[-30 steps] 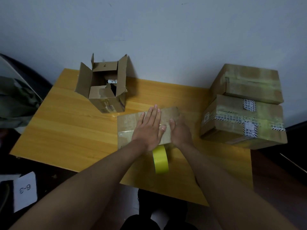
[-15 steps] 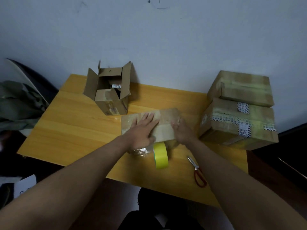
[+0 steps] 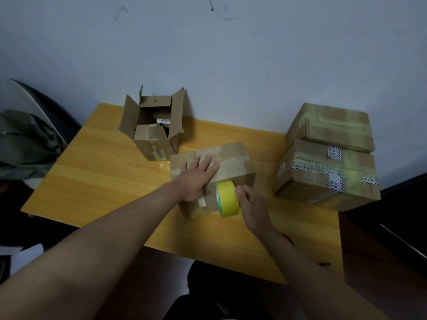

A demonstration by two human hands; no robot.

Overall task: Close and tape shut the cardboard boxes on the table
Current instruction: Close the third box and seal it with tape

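Boxes sit on the yellow table [image 3: 97, 181] against a pale wall [image 3: 231, 54]. At the middle lies a closed box [image 3: 233, 158], flaps down, with clear tape across its top. The person's left hand [image 3: 196, 179] lies flat on that top, fingers straight and spread, pressing down near the front edge. Just beside it, against the box's front face, stands a yellow tape roll [image 3: 227, 198] on its edge. The right hand [image 3: 253, 206] grips the roll from the right side, fingers curled round its rim, thumb near the top.

Behind and to the left, touching the closed one at a corner or very nearly, an open box [image 3: 154, 139] has its flaps up and some small items inside that I can't make out. To the right, well apart from the hands, two taped boxes [image 3: 328, 162] are stacked, the smaller on top, the lower one carrying printed labels and striped tape.

Off the table's left edge hangs a greenish cloth [image 3: 25, 144].
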